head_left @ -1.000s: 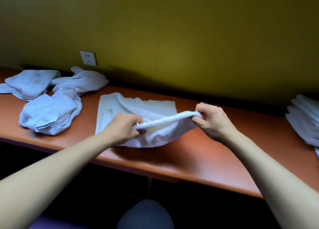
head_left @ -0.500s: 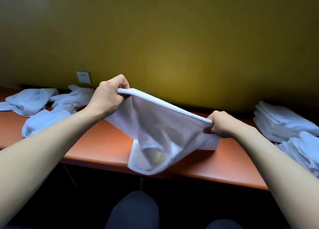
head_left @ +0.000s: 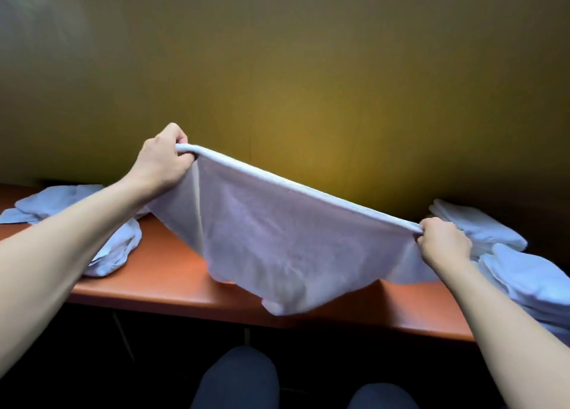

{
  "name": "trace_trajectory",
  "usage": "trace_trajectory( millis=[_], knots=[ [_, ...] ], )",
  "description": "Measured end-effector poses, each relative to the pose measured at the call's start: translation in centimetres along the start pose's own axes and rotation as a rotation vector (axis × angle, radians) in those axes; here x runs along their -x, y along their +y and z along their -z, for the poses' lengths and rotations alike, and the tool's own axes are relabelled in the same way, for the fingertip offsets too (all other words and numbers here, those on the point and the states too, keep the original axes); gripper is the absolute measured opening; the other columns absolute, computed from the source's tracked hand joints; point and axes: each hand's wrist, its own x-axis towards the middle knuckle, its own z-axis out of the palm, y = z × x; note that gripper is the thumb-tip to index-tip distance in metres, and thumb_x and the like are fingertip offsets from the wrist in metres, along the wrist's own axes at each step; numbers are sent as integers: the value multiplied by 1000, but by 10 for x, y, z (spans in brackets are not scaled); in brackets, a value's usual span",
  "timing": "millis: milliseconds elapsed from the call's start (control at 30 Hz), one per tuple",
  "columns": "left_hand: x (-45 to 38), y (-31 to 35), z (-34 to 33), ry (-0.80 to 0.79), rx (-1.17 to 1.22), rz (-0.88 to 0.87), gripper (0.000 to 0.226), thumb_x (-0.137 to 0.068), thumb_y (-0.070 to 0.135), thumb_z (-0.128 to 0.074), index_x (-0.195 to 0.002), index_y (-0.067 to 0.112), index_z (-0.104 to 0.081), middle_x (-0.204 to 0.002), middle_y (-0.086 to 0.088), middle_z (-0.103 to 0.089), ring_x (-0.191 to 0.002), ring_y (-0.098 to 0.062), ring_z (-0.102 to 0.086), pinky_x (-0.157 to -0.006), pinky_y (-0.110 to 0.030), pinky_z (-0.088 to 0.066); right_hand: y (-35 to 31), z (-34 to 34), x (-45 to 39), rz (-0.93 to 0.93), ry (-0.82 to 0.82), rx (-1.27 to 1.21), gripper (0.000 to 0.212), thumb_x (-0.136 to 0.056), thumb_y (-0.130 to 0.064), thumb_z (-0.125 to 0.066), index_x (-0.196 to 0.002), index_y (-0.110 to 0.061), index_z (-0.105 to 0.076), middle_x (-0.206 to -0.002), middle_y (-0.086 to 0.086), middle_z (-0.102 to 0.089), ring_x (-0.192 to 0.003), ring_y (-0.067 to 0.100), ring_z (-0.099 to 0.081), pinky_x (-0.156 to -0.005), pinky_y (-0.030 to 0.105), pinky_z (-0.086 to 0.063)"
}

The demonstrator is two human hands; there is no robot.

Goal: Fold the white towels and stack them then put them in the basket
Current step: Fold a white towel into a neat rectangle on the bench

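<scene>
Pinching the towel (head_left: 277,239) edge, left hand (head_left: 160,164) and right hand (head_left: 444,242) should level corners before folding over the table (head_left: 172,273).

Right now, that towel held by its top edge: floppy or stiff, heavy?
Likely floppy: the towel sags between the left hand and right hand. Probably light: pinches at the corners carry it. Its loose bottom edge would likely drag on the table.

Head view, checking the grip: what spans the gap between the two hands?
The white towel, its top edge taut from the left hand down to the right hand, hanging over the table; head view.
</scene>
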Motion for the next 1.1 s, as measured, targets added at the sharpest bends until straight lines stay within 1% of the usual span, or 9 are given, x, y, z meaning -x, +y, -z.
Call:
trace_trajectory(
  millis=[167,300,400,500,633,833,900,1000,1100],
  knots=[
    [23,-5,28,20,135,74,17,-83,23,-40,-89,8,-46,-78,-9,-53,-78,-31,-44,-63,-40,-31,37,18,14,-215,-3,-229,23,-81,-7,-59,-94,-16,-75,-97,23,-71,-97,40,-67,-79,40,-53],
    [45,-16,50,40,63,-5,7,-94,11,-41,-93,6,-46,-80,-12,-55,-79,-32,-46,-70,-36,-35,54,42,37,-316,230,-665,28,-83,-11,-57,-101,-15,-77,-96,22,-73,-96,42,-67,-87,45,-55],
    [50,-24,66,111,-20,-128,6,-90,4,-50,-97,6,-49,-86,-16,-58,-83,-34,-51,-74,-35,-38,52,70,47,-344,430,-949,32,-79,-14,-51,-97,-17,-76,-87,14,-74,-75,27,-73,-60,31,-60],
    [49,-31,76,252,-199,-185,9,-87,6,-56,-95,11,-55,-94,-17,-63,-89,-42,-53,-81,-44,-41,41,102,46,-297,518,-1202,27,-83,-7,-44,-96,-19,-65,-76,6,-63,-38,-2,-57,-39,18,-43],
    [45,-36,72,354,-391,-133,15,-92,11,-55,-93,16,-68,-102,-17,-68,-101,-44,-51,-87,-47,-40,22,131,36,-380,502,-1455,29,-87,-7,-36,-88,-24,-59,-89,8,-66,-59,13,-72,-40,20,-48],
    [18,-53,6,218,-478,33,27,-92,0,-46,-98,15,-68,-105,-23,-65,-95,-46,-62,-75,-42,-43,-1,76,5,-528,415,-1440,16,-91,-1,-41,-92,-11,-53,-89,9,-64,-44,6,-67,-30,17,-34],
    [9,-67,-25,159,-506,94,28,-91,-2,-45,-98,13,-67,-103,-26,-65,-96,-47,-63,-77,-42,-44,-4,41,-13,-605,381,-1436,15,-90,4,-44,-95,-7,-53,-91,13,-65,-43,9,-66,-33,20,-41],
    [-6,-97,-76,99,-489,190,27,-91,-1,-43,-100,14,-64,-107,-28,-63,-100,-49,-61,-78,-44,-43,-15,-14,-36,-648,350,-1387,25,-88,4,-47,-75,-16,-55,-78,6,-62,-58,17,-66,-56,35,-58],
    [-18,-130,-128,48,-389,275,30,-90,1,-43,-101,18,-64,-106,-26,-64,-100,-48,-61,-77,-44,-43,-24,-72,-62,-608,359,-1084,16,-83,-10,-53,-76,-20,-64,-75,2,-64,-74,17,-60,-75,34,-54]
  ],
)
